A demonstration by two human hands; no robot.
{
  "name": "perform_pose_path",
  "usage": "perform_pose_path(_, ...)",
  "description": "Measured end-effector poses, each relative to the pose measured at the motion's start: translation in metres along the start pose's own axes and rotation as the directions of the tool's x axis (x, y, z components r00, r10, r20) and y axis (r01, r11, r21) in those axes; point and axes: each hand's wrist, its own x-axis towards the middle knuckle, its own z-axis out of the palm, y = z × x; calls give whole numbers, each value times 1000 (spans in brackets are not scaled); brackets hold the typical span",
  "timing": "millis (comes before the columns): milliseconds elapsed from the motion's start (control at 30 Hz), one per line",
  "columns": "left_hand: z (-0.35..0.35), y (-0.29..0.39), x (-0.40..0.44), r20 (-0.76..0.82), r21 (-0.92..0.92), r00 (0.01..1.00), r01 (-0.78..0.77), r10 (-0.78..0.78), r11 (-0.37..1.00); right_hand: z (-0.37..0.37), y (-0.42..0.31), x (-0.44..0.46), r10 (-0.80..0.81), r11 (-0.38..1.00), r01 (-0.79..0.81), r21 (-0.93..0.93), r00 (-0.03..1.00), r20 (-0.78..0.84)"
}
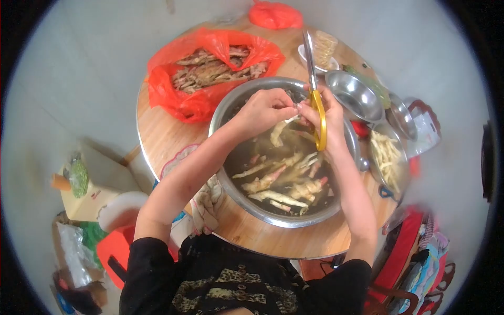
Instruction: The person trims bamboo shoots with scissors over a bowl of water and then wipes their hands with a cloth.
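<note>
Over a large steel basin [223, 181], my left hand [265, 110] is closed in a pinch on a pale chicken foot [278, 134] that hangs down towards the water. My right hand [328, 107] grips gold-handled scissors [321, 123], their blades pointing up and away from me. The fingertips of both hands meet at the upper end of the chicken foot, so its exact hold is partly hidden. Below them, several more pale chicken feet [265, 178] float in the basin's cloudy water.
A red plastic bag [163, 79] full of brownish pieces stands on the round wooden table [157, 131], back left. To the right are a steel bowl [357, 94] and a bowl of pale strips [386, 157]. A cloth [207, 205] lies at the left edge; a red bag [275, 16] sits behind.
</note>
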Motion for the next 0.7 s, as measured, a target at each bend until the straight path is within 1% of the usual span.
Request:
perform_pose_path(33,0,-2,1,7,-66,1000,-5,6,998,0,-2,0,2,1000,-2,-1,1000,3)
perform_pose_path(167,2,-3,1,19,-92,1000,14,-12,996,-1,-1,0,-24,998,25,-50,1000,12)
perform_pose_path(233,2,-7,1,83,11,995,62,-62,998,-3,2,0,-38,997,39,-59,999,19)
perform_pose_path(300,0,-10,1,101,19,992,71,-73,997,-3,3,-1,-10,997,16,-76,997,74)
perform_pose_path(367,-1,-12,0,117,27,990,79,-82,996,-3,7,0,-25,998,30,-59,997,75)
perform_pose_path(433,-3,-3,-2,138,-76,977,173,-162,982,-4,8,1,-44,998,48,-42,996,77)
perform_pose_path(467,-4,2,-3,137,-77,978,171,-160,982,-5,8,1,-71,996,74,-48,995,76)
perform_pose_path(533,-9,15,-6,210,-205,913,391,-350,897,-5,6,0,-97,993,101,-55,992,74)
perform_pose_path(567,-9,14,-7,210,-206,913,391,-349,897,-4,3,-1,-99,993,102,-52,994,57)
perform_pose_path(600,-10,11,-8,233,-255,909,400,-346,880,-3,0,-2,-100,994,102,-49,994,40)
perform_pose_path(633,-10,9,-8,256,-301,904,411,-342,861,-3,-1,-2,-100,994,102,-50,994,40)
perform_pose_path(700,-11,7,-6,268,-331,907,404,-326,853,-3,-3,-2,-101,994,103,-28,994,49)
